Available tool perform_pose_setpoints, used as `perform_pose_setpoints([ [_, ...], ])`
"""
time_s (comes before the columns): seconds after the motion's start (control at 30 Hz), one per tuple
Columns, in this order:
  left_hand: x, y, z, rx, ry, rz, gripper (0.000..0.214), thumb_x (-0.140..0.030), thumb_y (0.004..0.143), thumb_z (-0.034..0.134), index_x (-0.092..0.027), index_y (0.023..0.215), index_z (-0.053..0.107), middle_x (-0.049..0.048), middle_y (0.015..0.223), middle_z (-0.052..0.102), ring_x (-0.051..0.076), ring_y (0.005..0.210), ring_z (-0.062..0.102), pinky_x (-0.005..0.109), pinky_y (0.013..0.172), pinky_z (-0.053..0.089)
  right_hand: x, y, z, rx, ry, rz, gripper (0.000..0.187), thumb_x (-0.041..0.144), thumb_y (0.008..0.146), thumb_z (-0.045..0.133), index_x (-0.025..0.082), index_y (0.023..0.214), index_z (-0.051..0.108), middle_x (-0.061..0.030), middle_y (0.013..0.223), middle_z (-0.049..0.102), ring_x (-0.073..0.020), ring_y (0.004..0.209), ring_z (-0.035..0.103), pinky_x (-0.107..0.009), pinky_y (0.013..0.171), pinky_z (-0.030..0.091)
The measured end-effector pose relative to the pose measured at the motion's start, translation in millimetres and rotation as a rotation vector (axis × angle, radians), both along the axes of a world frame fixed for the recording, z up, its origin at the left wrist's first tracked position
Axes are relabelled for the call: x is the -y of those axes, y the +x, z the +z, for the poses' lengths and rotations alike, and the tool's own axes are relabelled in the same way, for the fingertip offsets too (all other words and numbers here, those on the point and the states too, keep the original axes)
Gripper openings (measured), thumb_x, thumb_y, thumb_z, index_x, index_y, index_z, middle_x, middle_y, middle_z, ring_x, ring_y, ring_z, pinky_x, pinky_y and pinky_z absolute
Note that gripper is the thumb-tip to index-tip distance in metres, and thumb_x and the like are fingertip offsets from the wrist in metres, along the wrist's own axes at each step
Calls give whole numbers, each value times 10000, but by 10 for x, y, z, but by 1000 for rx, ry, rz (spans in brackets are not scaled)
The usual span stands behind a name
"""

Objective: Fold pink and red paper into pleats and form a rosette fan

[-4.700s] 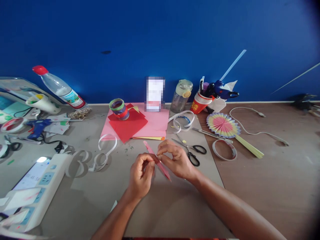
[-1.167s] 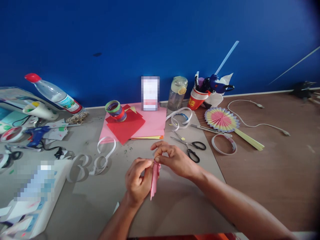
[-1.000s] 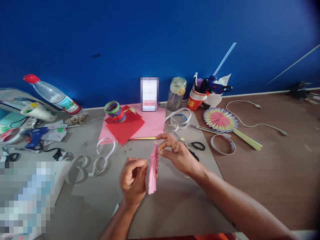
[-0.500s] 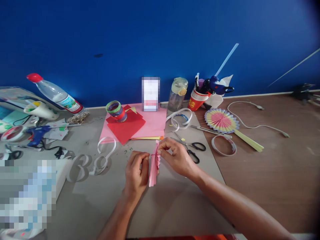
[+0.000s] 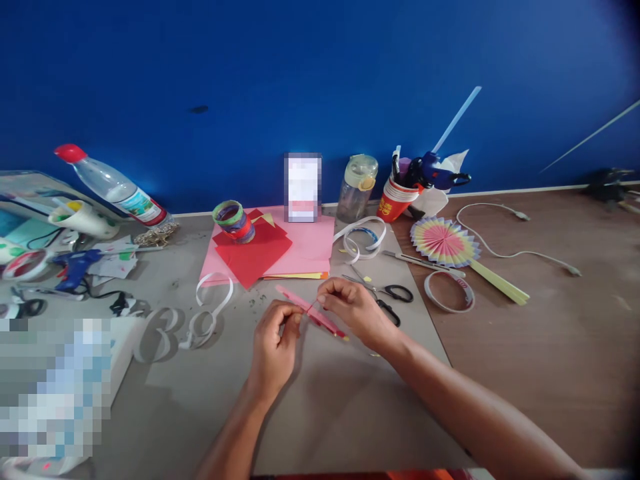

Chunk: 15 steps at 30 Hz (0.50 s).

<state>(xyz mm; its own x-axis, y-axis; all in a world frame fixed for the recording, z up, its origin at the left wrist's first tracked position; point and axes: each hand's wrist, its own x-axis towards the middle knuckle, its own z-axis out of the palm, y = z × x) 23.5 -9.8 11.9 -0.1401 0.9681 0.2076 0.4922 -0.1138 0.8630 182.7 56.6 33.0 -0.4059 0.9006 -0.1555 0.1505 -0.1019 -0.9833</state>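
Observation:
A narrow pleated strip of pink paper point(image 5: 326, 321) hangs slantwise between my hands, its near right end tipped in red and yellow. Round its middle runs a thin thread, seen as a fine line between my fingertips. My left hand point(image 5: 276, 340), at the strip's left side, pinches one end of the thread between thumb and forefinger. On the other side, my right hand point(image 5: 353, 310) pinches the thread's other end. Just behind my right hand lie black-handled scissors point(image 5: 399, 293), partly covered by it. A finished-looking pleated paper fan point(image 5: 443, 241) with a yellow handle rests further right.
Red paper point(image 5: 255, 257) and pink sheets point(image 5: 313, 250) lie behind my hands, with a painted pot point(image 5: 234, 223) on them. A clear bottle point(image 5: 357, 190), a red paper cup point(image 5: 395, 202), a utility knife point(image 5: 425, 263) and a tape roll point(image 5: 449, 291) stand or lie right. A blue glue gun point(image 5: 77, 267) is left.
The pleated pink strip has swung from nearly upright to a slant, its far end now to the left and its near end to the right. Both hands stay almost in place.

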Motion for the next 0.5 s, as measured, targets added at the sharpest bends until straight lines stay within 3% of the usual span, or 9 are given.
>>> perform_pose_setpoints([
  [0.27, -2, 35, 26, 226, -125, 20, 190, -312, 900, 490, -183, 774, 551, -39, 600, 521, 102, 563, 505, 209, 571, 410, -7, -6, -62, 5, 15, 49, 125, 266, 783, 537, 157, 731, 571, 19, 655, 510, -101, 601, 446, -234, 575, 360],
  [0.33, -1, 51, 36, 246, -143, 9, 192, -315, 901, 488, -181, 778, 551, -33, 614, 546, 104, 578, 526, 211, 589, 424, 3, -9, -66, 8, 68, 66, 96, 231, 774, 547, 155, 816, 588, 2, 729, 551, -110, 652, 489, -243, 625, 395],
  [0.5, -25, 50, 19, 271, -153, 47, 190, -331, 895, 488, -179, 802, 555, -24, 642, 561, 113, 588, 557, 221, 599, 452, 10, -14, -105, -28, 162, 129, 310, 175, 778, 546, 164, 1087, 563, -6, 815, 567, -116, 727, 528, -256, 689, 435],
])
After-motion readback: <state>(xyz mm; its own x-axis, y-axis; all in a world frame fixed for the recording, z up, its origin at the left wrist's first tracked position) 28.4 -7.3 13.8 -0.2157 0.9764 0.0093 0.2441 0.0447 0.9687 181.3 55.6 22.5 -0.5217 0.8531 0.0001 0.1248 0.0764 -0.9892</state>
